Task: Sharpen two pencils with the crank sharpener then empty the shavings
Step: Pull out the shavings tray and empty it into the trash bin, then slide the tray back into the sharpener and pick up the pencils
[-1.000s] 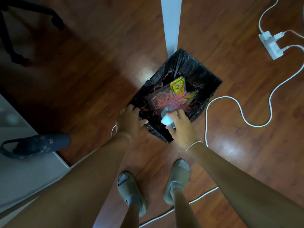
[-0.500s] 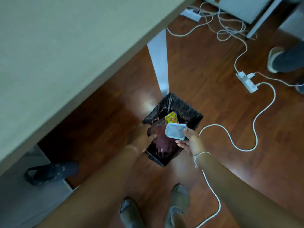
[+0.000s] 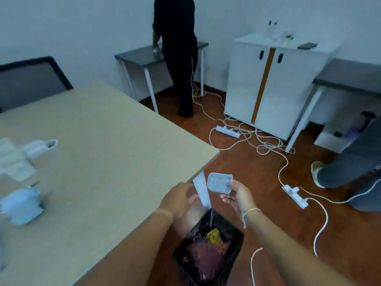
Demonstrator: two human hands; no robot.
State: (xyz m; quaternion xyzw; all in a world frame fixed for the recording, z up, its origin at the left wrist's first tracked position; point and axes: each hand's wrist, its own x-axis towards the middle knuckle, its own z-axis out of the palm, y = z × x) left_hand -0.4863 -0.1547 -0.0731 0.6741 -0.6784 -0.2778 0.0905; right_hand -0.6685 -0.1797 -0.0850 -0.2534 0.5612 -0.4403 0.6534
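My right hand (image 3: pixel 237 196) holds a small translucent shavings tray (image 3: pixel 219 182) by its lower right corner, its open side facing me, above and beyond the black-lined bin (image 3: pixel 231 247) on the floor. The bin holds reddish shavings and a yellow wrapper. My left hand (image 3: pixel 179 198) hovers by the table corner, fingers loosely curled, holding nothing. The pale blue crank sharpener (image 3: pixel 21 203) stands blurred on the beige table (image 3: pixel 107 162) at the left. No pencils are distinguishable.
White packets (image 3: pixel 14 159) and a white object (image 3: pixel 41 146) lie at the table's left. A white table leg (image 3: pixel 201 189) stands between my hands. Power strips (image 3: pixel 294 196) and cables cross the floor. One person stands at the far desk; another's leg is at right.
My head has lifted from the bin to the room. My right hand has raised the tray out of the bin and turned it open side up. My left hand has let go of the bin rim.
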